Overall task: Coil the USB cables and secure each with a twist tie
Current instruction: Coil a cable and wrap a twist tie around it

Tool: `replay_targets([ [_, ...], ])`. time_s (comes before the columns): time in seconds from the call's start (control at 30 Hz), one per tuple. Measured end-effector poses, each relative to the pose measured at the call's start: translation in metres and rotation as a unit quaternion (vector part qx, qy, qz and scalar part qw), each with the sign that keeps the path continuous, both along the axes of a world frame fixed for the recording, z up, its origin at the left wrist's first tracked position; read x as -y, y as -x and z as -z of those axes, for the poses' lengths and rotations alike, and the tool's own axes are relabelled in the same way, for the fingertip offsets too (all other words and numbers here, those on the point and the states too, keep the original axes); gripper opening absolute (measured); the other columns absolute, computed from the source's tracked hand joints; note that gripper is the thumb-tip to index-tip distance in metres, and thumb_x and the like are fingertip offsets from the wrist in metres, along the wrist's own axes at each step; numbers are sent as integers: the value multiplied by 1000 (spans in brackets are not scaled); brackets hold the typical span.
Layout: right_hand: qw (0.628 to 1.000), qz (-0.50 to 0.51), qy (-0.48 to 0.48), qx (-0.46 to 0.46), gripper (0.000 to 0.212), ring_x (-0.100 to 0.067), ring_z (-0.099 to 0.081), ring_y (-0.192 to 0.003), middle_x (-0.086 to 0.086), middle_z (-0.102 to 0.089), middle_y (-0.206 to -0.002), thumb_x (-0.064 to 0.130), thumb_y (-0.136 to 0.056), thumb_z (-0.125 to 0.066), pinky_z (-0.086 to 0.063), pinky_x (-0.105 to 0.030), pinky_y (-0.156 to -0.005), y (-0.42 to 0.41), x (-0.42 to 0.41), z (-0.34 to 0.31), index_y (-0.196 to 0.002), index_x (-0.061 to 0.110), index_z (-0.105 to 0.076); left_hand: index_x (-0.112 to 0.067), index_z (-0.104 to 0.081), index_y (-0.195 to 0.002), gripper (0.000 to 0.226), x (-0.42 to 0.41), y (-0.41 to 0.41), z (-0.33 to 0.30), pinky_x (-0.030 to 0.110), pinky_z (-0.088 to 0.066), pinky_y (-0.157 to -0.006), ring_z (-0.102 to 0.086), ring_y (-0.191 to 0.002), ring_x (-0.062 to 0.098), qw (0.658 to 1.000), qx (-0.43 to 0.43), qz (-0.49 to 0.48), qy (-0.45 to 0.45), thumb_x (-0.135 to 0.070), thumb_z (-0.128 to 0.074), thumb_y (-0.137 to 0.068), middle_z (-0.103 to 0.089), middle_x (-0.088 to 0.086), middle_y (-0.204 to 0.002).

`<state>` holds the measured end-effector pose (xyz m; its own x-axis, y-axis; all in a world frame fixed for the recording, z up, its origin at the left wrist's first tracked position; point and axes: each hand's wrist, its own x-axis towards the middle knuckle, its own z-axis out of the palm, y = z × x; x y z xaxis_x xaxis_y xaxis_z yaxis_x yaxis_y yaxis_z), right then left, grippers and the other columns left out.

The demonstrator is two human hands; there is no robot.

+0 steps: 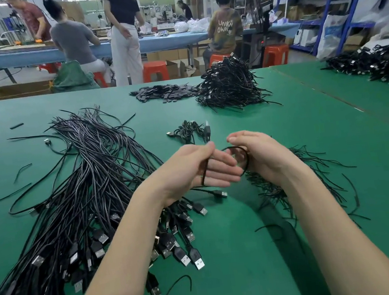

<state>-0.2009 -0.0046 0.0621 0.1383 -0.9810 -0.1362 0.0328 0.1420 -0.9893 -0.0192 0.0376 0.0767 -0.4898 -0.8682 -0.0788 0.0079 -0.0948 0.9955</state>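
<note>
A black USB cable (pixel 205 172) is looped around the fingers of my left hand (pixel 196 169), pinched between thumb and forefinger near the top. The same cable arcs over to my right hand (pixel 261 153), which holds the loop's other side in curled fingers. Its USB plug (pixel 222 194) dangles just under my left hand. Both hands hover above the green table (pixel 230 278). A big bundle of loose USB cables (pixel 84 199) lies at the left. Black twist ties (pixel 299 183) are heaped under my right wrist.
A few coiled cables (pixel 188 130) lie just beyond my hands. A tall pile of coiled cables (pixel 230 85) and flat black strips (pixel 164 93) sit at the far edge, another pile (pixel 375 66) at the far right. People work at a blue bench behind.
</note>
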Motion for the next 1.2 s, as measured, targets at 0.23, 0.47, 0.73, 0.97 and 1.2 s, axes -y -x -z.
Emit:
replay_targets([
  [0.23, 990, -46, 126, -50, 14, -7, -55, -59, 8, -66, -68, 13, -101, -57, -44, -18, -50, -9, -22, -35, -91, 21, -61, -7, -68, -106, 42, 9, 10, 11, 30, -59, -86, -75, -94, 24, 989, 4, -130, 75, -27, -30, -111, -78, 9, -98],
  [0.47, 947, -319, 12, -19, 7, -33, -70, -90, -13, -71, -81, 14, -106, -47, -56, -47, -93, -9, -37, -25, -104, 8, -48, 1, -59, -123, 47, 12, 4, 8, 28, -58, -87, -70, -108, 21, 958, -226, -175, 4, -28, -24, -110, -72, 15, -117],
  [0.73, 934, -298, -116, -158, 42, -10, -50, -45, 1, -46, -54, 52, -101, -48, -24, -13, -30, -2, -26, -9, -105, 11, -54, 5, -57, -125, 49, 8, -10, -3, 32, -58, -88, -66, -116, 33, 933, -347, -93, -6, -28, -24, -110, -67, 20, -126],
  [0.97, 974, -82, -151, 151, 14, -7, -52, -52, -1, -56, -67, 9, -96, -56, -28, -10, -32, 17, -17, -11, -105, 15, -47, -4, -72, -110, 48, 4, -19, -1, 31, -59, -76, -72, -100, 32, 976, -216, -17, 17, -28, -30, -108, -71, 19, -116],
  [1.2, 995, -83, -29, 36, 14, -8, -50, -50, -10, -65, -83, 4, -103, -45, -36, -15, -45, 1, -24, -40, -99, 15, -55, 2, -65, -111, 46, 4, 1, 4, 29, -58, -84, -73, -100, 31, 995, 70, 3, 71, -23, -26, -111, -75, 19, -106],
])
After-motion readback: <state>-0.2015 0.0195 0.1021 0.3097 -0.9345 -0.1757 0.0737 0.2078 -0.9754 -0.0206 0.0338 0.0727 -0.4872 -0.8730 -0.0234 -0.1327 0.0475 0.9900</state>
